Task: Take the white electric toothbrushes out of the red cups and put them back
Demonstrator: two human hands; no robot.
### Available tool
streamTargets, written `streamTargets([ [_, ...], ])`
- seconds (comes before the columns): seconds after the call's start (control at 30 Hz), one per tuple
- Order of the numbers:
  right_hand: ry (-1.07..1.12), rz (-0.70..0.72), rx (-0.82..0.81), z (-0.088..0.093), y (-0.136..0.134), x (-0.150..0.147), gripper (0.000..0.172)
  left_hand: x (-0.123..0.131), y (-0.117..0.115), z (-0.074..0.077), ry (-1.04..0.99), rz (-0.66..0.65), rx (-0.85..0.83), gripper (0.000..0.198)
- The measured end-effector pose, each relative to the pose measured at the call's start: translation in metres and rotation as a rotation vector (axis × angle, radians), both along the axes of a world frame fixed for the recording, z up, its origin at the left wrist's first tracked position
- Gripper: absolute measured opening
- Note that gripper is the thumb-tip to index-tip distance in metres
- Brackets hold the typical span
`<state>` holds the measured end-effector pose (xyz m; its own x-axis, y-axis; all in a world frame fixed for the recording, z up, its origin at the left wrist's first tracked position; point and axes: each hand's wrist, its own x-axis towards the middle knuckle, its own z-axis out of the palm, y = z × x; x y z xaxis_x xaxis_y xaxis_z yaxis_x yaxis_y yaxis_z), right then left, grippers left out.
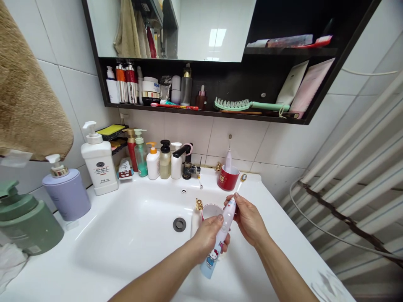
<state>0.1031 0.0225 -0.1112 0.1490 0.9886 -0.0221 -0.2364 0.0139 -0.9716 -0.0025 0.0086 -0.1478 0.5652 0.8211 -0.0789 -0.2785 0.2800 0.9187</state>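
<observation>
My left hand [209,235] is closed round the body of a white and pale-blue tube [217,247] with a cartoon cat print, held slanted over the white sink [132,235]. My right hand [248,218] pinches the tube's upper end with thumb and fingers. Just behind the hands a red cup with a white inside [210,209] stands on the sink's right edge. Farther back a second red cup [227,178] holds an electric toothbrush [228,161].
Pump bottles [157,161] line the back of the sink beside a black tap [187,161]. A white pump bottle [99,165], a lilac dispenser [66,191] and a green one [27,218] stand at the left. Above hangs a dark shelf [201,111] with toiletries and a green brush [248,105].
</observation>
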Motion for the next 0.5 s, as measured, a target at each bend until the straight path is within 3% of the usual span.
streamTargets([
  [0.17,-0.029,-0.013,0.002,-0.0010,0.0003,-0.0011,0.026,0.0006,-0.0010,-0.0013,0.016,0.016,0.007,0.044],
  [0.37,-0.085,-0.114,-0.005,-0.0076,0.0031,-0.0030,0.027,0.0011,-0.0001,-0.0065,0.156,0.124,0.120,0.043],
  [0.5,-0.049,-0.081,-0.030,-0.0079,0.0042,-0.0023,0.027,0.0025,-0.0019,-0.0062,0.074,0.058,-0.006,0.047],
])
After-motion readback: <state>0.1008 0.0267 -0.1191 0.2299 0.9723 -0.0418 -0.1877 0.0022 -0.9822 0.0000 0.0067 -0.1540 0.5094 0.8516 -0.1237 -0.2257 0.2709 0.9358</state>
